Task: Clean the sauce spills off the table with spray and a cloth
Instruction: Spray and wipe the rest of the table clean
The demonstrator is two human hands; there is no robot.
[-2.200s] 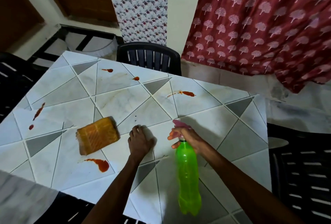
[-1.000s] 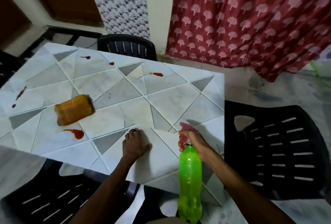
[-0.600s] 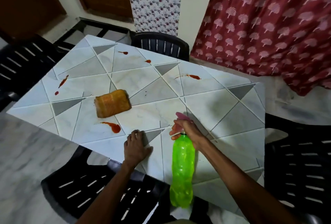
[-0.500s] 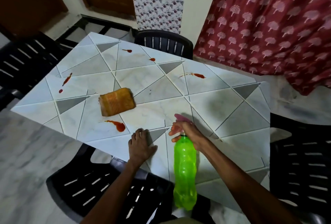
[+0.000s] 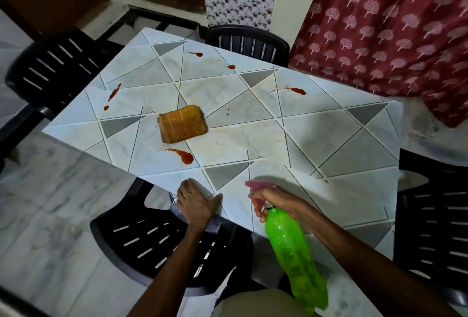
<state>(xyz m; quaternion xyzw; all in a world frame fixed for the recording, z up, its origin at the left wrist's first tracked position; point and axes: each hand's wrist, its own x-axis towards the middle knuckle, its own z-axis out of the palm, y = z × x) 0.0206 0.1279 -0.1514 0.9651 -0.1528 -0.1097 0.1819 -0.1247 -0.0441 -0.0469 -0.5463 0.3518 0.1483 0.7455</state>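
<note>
Okay, looking down on the table (image 5: 253,124) now: glossy marble-look tiles cut into pale and grey triangles, with thin dark grout lines. The cloth (image 5: 182,124) lies mid-table, orange, folded into a soft ribbed block with rounded corners. Red sauce spills are scattered about: a shiny comma-shaped smear (image 5: 184,156) just in front of the cloth, a streak and dot (image 5: 114,92) by the left edge, two small drops (image 5: 197,54) at the far side, a tailed blob (image 5: 296,90) off to the right.

My right hand (image 5: 276,199) is wrapped round the neck of the spray bottle (image 5: 291,245), fingers curled at the pink trigger head (image 5: 258,185). The bottle is translucent bright green plastic and hangs out past the near edge, nozzle over the tiles. My left hand (image 5: 196,202) rests on the near edge holding nothing, thumb spread flat, fingers loosely bent.

The cloth sits well beyond both hands, nearer the left one, with the comma-shaped smear between them. A black slatted plastic chair (image 5: 152,235) is tucked below.

Against half a second ago, the bottle slants more, base swung to my right, and my left palm has slipped back onto the edge; cloth and spills lie where they were
</note>
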